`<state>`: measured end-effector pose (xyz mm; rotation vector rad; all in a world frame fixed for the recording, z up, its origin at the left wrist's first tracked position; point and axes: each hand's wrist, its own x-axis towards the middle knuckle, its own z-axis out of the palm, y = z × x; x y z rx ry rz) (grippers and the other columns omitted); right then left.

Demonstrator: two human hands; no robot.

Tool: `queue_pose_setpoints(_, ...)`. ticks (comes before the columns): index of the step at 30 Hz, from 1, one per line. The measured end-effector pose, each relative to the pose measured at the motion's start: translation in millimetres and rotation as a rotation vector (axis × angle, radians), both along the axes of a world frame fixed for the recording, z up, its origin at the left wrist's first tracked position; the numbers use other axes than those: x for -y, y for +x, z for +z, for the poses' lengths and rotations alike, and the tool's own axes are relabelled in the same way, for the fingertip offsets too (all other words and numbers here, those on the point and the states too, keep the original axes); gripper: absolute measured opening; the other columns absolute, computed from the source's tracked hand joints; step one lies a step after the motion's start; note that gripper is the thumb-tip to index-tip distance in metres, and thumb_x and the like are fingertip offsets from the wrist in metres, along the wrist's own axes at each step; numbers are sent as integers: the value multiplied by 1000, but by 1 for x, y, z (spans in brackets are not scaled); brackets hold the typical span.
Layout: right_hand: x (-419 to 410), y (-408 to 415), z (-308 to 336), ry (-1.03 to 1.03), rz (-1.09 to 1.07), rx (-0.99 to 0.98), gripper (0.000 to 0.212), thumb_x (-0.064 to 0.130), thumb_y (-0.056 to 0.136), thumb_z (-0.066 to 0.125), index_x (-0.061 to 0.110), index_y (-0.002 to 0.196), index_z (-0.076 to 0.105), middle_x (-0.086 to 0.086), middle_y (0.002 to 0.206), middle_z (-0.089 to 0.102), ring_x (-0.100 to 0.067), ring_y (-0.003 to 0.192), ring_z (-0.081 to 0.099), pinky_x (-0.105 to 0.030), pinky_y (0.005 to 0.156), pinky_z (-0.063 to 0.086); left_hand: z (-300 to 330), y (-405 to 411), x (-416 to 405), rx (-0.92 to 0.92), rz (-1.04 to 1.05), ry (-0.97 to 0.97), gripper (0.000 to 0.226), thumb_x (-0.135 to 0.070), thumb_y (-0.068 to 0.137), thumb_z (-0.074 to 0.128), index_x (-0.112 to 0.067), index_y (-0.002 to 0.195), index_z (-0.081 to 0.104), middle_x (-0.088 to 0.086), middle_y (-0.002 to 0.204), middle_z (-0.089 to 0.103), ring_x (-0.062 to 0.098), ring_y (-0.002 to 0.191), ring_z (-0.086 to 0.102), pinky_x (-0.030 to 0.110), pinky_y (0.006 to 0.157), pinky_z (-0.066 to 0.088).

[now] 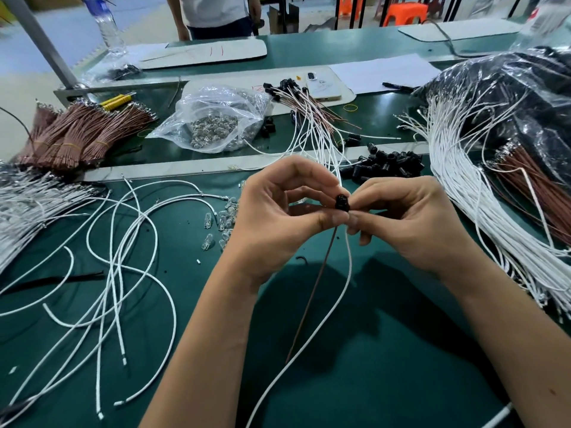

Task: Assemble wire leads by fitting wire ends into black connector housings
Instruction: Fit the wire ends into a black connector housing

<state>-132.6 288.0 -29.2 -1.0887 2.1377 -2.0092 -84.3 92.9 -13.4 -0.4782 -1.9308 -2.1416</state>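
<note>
Centre frame, above the green bench (pixel 386 350): left hand (pixel 272 217) and right hand (pixel 411 220) meeting fingertip to fingertip. Pinched between both grips, one black housing (pixel 342 202), held clear of the bench top. Left grip clamped on the housing with thumb and forefinger; right grip clamped on it from 3 o'clock, fingers curled. Hanging from the housing toward 6 o'clock: a brown wire (pixel 312 295) and a white wire (pixel 336 307), side by side, the white one curving off toward the near edge.

At 12 o'clock of the hands, just beyond them, a heap of loose housings (pixel 386 166). Farther at 12, finished leads (pixel 309 112) fanned out. At 11, a clear bag (pixel 216 118) of small metal parts. At 10, brown wire bundles (pixel 80 134). At 9 to 7, loose white wires (pixel 123 242) in loops, small clear bulbs (pixel 222 220) near the left wrist. At 2 to 4, a thick white wire sheaf (pixel 482 193) running to the right edge.

Open bench only at 5 to 6 o'clock, between the forearms and below them.
</note>
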Motion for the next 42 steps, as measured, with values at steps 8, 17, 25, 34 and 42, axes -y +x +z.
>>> queue_pose_setpoints(8, 0, 0, 0, 26, 1, -31, 6, 2, 83, 78, 1, 89, 76, -15, 79, 70, -20, 62, 67, -30, 52, 55, -1, 0, -3, 9, -17, 7, 42, 14, 65, 85, -7, 94, 64, 6, 86, 72, 21, 81, 68, 36, 77, 60)
queue_pose_setpoints(17, 4, 1, -1, 76, -21, -57, 7, 8, 84, 76, 1, 87, 75, -16, 76, 66, -19, 63, 64, -31, 52, 55, -7, -2, -4, -17, 53, 22, 42, 16, 63, 86, -10, 88, 65, 3, 82, 72, 21, 82, 70, 34, 77, 59)
queue_pose_setpoints(25, 4, 1, -6, 110, -74, -23, 4, 9, 88, 80, 9, 90, 76, -5, 73, 68, -13, 60, 63, -26, 51, 53, -14, -5, -5, 42, 140, 17, 41, 5, 63, 90, -9, 92, 64, 6, 84, 72, 20, 80, 69, 39, 80, 60)
queue_pose_setpoints(34, 7, 0, -9, 17, -80, 20, 23, 15, 82, 85, 6, 102, 78, -11, 87, 73, -19, 70, 67, -30, 52, 55, -19, -9, -3, 26, 177, -106, 38, 8, 69, 86, -8, 94, 62, 15, 95, 69, 16, 79, 68, 28, 75, 57)
queue_pose_setpoints(42, 7, 3, -4, 61, -180, -163, 14, 9, 83, 86, 5, 96, 80, -8, 87, 71, -25, 69, 70, -32, 51, 58, -23, -11, 0, 55, 155, -149, 35, 0, 71, 88, -8, 94, 64, 6, 90, 74, 18, 80, 71, 31, 75, 59)
